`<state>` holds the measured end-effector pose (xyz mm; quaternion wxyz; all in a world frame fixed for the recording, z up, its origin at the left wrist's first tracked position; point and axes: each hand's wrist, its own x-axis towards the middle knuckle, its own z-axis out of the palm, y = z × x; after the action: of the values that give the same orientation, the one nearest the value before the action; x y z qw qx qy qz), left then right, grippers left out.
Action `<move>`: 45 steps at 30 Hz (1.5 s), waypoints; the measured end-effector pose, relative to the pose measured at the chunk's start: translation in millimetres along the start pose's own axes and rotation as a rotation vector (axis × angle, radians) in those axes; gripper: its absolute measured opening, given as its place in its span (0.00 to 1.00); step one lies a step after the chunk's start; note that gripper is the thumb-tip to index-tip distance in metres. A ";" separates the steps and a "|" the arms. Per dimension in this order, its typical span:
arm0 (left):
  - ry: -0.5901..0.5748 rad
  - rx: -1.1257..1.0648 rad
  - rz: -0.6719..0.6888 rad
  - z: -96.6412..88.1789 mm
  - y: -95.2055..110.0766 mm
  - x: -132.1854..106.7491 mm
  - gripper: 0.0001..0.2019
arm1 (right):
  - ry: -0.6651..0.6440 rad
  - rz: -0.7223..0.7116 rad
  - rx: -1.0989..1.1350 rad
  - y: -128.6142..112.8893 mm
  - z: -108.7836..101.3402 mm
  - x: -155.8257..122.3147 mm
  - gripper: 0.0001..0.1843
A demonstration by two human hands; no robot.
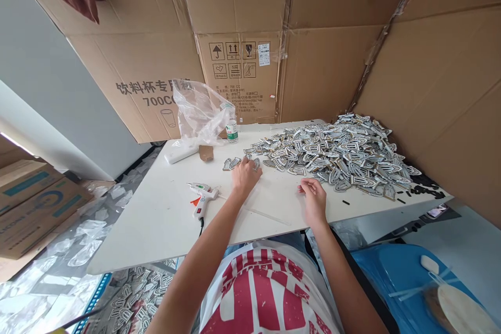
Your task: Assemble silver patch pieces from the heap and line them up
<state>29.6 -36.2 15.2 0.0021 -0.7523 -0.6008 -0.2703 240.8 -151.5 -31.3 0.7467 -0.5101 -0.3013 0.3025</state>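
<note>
My left hand (246, 176) reaches over the white table, its fingers bent down around one of several small grey-and-white flat pieces with cut-out slots. More of these flat pieces (230, 164) lie just left of its fingertips. Nearer the table's front edge, my right hand (314, 199) is held with curled fingers and the thumb close to them; anything between them is too small to make out. A white glue gun (204, 199) with an orange trigger lies left of my left forearm. Beside that forearm, a clear thin stick (268, 216) rests on the tabletop.
A large heap of flat pieces (332, 148) covers the right rear, with black strips (426, 188) beside it. Behind stand a bottle (232, 131), a plastic bag (201, 109) and a cardboard scrap (205, 153). Cardboard walls (242, 5) enclose the table (156, 219). A blue stool (376, 271) stands right.
</note>
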 end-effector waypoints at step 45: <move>-0.165 -0.405 0.365 6.7 24.7 -15.1 0.10 | -0.147 -0.415 -1.034 16.0 2.6 -8.0 0.17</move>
<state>52.7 -54.5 11.3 -0.1487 -0.8526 -0.3873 -0.3177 231.4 -151.2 -46.7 0.4205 -0.7173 -0.5556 -0.0032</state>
